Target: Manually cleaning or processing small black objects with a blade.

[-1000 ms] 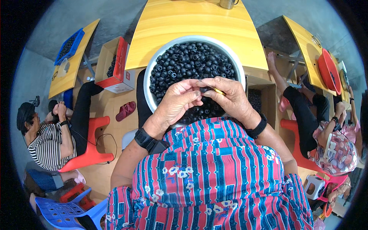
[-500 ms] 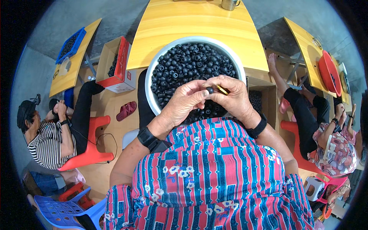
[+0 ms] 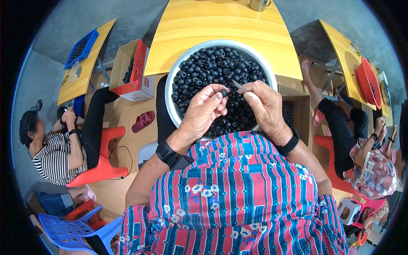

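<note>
A wide metal basin (image 3: 169, 85) in front of me holds a heap of small black round balls (image 3: 199, 70), many with a ring-shaped hole. Above the heap, my left hand (image 3: 203, 107) pinches one black ball (image 3: 223, 92) between thumb and fingertips. To its right, my right hand (image 3: 264, 102) is closed round a small knife (image 3: 237, 84); its narrow grey blade points up and left, apart from the ball. My fingers hide the knife's handle.
A yellow table (image 3: 221, 23) stands beyond the basin, with a metal cup (image 3: 258, 5) at its far edge. Left are a red-and-white cardboard box (image 3: 138, 85) and a seated person in stripes (image 3: 59, 155); right, another seated person (image 3: 369, 165) and a red basin (image 3: 368, 83).
My hands have moved apart. The right has drawn back from the ball, turning so the knife's blade shows and its yellow part is hidden. The left still pinches a black ball.
</note>
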A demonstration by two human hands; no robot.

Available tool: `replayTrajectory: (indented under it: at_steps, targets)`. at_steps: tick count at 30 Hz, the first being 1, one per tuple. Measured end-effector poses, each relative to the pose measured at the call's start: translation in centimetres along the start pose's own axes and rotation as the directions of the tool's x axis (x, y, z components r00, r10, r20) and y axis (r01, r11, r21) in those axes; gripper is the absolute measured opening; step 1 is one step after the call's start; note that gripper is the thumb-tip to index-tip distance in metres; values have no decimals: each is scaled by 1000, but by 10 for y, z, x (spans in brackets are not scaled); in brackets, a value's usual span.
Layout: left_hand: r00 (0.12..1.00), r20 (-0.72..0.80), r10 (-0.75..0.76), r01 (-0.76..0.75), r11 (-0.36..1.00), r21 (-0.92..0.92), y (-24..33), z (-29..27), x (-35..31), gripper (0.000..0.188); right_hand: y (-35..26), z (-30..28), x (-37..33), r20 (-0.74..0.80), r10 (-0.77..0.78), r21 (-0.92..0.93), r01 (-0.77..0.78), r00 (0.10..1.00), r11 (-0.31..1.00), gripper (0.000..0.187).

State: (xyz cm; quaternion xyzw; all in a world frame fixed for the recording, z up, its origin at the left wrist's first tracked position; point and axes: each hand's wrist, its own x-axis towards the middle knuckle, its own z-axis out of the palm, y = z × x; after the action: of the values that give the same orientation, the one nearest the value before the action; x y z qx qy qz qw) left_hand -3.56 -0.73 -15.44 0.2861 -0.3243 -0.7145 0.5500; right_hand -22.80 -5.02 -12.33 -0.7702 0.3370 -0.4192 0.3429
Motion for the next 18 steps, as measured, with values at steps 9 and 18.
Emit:
replayTrajectory:
  at_steps: [9,18]
  targets:
    - [984,175,-37,39,999,-10,-4,-5,-4,33,-6,5,-5,141,-143,-262,176,980,949,19]
    - [979,204,15,-33,996,89,-2,-2,-6,31,-7,5,-6,152,-152,-272,189,977,944,19]
